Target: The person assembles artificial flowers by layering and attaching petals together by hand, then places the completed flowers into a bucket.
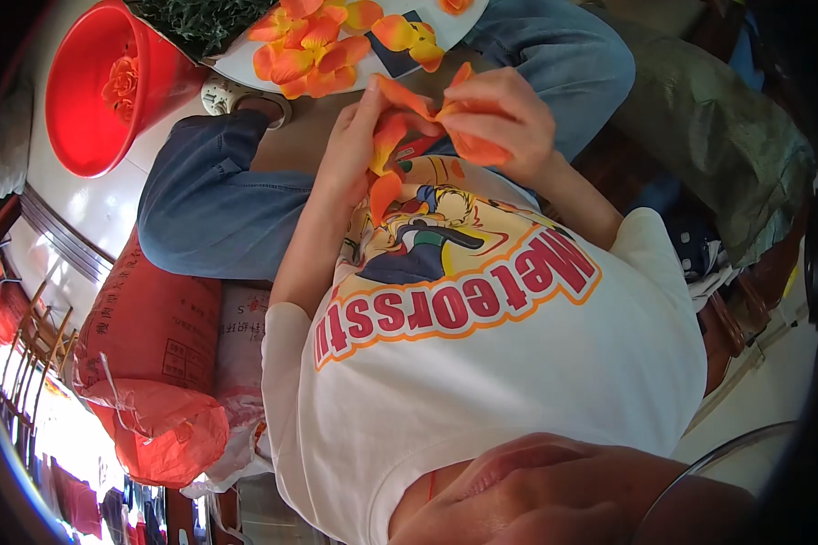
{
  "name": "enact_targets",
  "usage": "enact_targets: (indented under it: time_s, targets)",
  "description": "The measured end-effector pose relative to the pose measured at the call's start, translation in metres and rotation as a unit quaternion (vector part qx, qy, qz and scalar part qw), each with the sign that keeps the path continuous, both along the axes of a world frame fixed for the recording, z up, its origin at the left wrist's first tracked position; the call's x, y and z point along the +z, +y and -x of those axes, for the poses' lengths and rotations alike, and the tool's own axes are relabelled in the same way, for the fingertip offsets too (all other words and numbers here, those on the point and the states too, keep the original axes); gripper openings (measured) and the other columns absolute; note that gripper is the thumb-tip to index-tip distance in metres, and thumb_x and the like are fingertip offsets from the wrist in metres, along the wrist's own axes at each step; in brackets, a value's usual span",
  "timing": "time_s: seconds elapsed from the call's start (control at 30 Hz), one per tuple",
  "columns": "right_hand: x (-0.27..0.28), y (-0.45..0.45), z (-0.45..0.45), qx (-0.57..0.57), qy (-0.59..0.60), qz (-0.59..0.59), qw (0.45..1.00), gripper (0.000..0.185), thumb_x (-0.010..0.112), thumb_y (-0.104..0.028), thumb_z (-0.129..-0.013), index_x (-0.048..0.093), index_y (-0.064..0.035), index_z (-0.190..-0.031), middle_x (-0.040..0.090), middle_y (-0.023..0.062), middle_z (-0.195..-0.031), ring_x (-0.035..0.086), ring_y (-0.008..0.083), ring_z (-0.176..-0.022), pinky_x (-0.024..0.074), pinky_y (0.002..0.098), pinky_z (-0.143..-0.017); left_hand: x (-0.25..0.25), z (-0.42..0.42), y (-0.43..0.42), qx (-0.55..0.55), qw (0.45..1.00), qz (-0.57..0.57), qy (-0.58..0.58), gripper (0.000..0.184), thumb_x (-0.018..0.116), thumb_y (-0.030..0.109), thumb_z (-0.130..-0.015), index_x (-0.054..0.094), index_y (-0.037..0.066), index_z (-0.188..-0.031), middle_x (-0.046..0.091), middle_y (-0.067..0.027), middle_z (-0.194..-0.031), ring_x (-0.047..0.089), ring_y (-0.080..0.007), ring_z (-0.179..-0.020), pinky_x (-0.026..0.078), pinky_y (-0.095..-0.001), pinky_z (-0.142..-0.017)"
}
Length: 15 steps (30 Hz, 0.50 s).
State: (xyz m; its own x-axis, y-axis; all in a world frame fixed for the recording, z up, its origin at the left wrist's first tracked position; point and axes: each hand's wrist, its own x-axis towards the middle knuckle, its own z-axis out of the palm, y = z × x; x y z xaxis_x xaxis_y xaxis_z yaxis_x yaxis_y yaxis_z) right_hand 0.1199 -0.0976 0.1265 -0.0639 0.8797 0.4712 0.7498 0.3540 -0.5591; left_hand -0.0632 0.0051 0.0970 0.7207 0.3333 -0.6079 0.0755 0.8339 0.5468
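Note:
Both hands are in front of my chest, above my lap, with orange-yellow artificial flower petals [389,145] between them. My left hand [350,145] grips petals that hang down along its fingers. My right hand [507,118] pinches the petals, and an orange petal [473,141] sticks out below its fingers. The fingertips are partly hidden by the petals. Just beyond the hands, a pile of similar loose petals [314,54] lies on a white round surface [241,68]. A few more rest on a dark rectangular piece [393,60] there.
A red bucket [64,100] with orange artificial flowers [121,89] inside stands at the far left. Dark green artificial foliage [195,23] is beside the white surface. Red sacks [154,318] lie at my left, and a greenish sack [709,136] is at my right.

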Motion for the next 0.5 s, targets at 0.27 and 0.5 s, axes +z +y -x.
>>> enact_targets:
  time_s: [0.27,0.5]
  targets:
    - [-0.008,-0.012,0.000,0.026,-0.069,-0.073,0.995,0.023,0.076,-0.006,-0.063,0.071,-0.0077,-0.085,0.064,0.0065,-0.099,0.060,0.0224,-0.080,0.0507,0.0282,-0.060,-0.032,0.010,0.005,-0.088,0.994,0.038,-0.044,0.051,0.044,0.047,-0.100,0.058,0.003,-0.123,0.069,-0.0065,-0.094,0.061,-0.0085,-0.074,0.042,-0.0215,-0.052]
    - [-0.016,-0.019,-0.002,-0.005,-0.001,-0.032,0.999,0.027,0.077,-0.005,-0.062,0.071,-0.0069,-0.088,0.063,0.0075,-0.096,0.061,0.0221,-0.078,0.0501,0.0280,-0.061,0.000,-0.001,-0.002,-0.033,0.998,-0.021,-0.046,0.034,0.063,0.019,-0.093,0.059,0.002,-0.123,0.068,-0.0070,-0.101,0.066,-0.0104,-0.086,0.054,-0.0238,-0.074]
